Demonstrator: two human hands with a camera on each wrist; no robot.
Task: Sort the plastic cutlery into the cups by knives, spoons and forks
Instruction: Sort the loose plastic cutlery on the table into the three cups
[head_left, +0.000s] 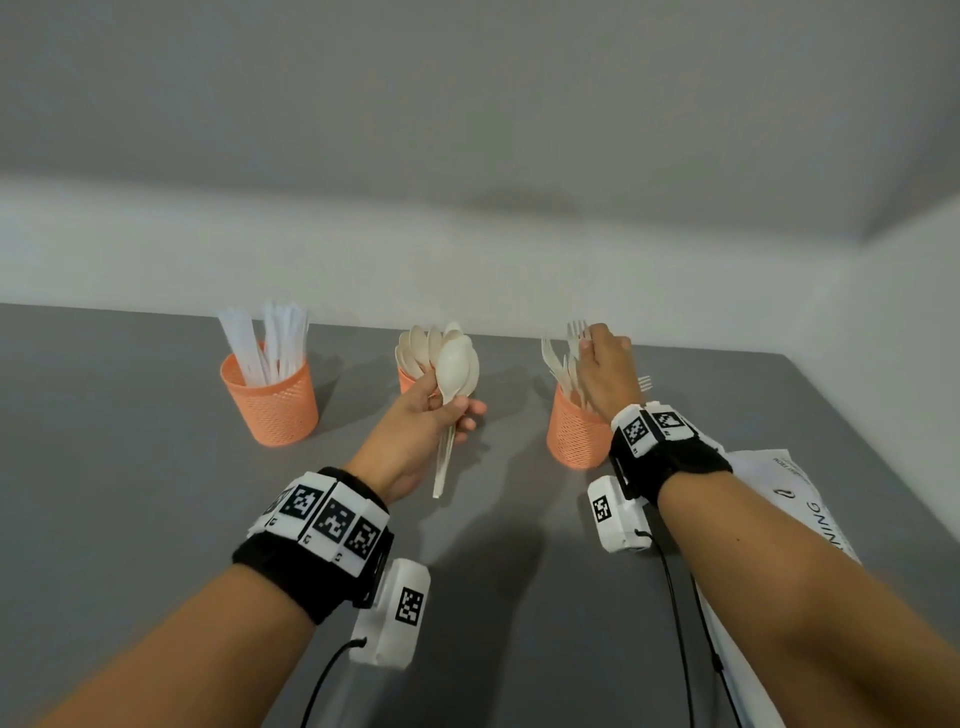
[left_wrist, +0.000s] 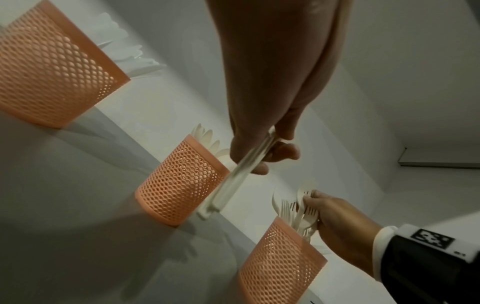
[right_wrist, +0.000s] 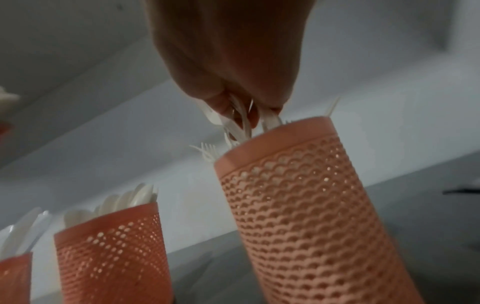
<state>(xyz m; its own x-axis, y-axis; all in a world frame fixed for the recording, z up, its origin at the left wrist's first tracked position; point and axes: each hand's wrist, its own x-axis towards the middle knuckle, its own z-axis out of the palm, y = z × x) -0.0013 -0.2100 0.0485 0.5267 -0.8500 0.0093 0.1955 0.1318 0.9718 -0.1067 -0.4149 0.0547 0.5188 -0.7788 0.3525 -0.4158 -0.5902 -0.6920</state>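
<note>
Your left hand (head_left: 415, 415) is curled round a small bunch of white plastic spoons (head_left: 456, 374), gripping them by the handles; the bowls stand up above your fist and the handle ends (head_left: 441, 478) hang down below it, clear of the grey table (head_left: 130, 441). You hold that bunch just in front of the middle orange mesh cup (left_wrist: 179, 185), which sits at the far edge of the table against the wall and already has spoon bowls (head_left: 415, 345) fanning out of its top. In the left wrist view the handles (left_wrist: 233, 181) run as one pale, blurred bar out of your fist and across the cup's right side.

Your right hand (head_left: 605, 374) is over the right orange mesh cup (head_left: 574, 436), fingers closed on a cluster of white forks (head_left: 574, 332) whose tines point up. From the right wrist view your fingertips (right_wrist: 226, 102) pinch the forks just above the cup's rim (right_wrist: 275, 133), with their lower parts down inside it; more tines (right_wrist: 207, 151) poke out at the rim's left. One more fork (head_left: 645, 383) shows just past your right hand, though you cannot tell from here whether it lies on the table.

The left orange mesh cup (head_left: 272, 400) stands well apart from both hands and holds white knives (head_left: 270, 338), upright and leaning. A white plastic bag with printed lettering (head_left: 795, 499) lies on the table at the near right, under your right forearm.
</note>
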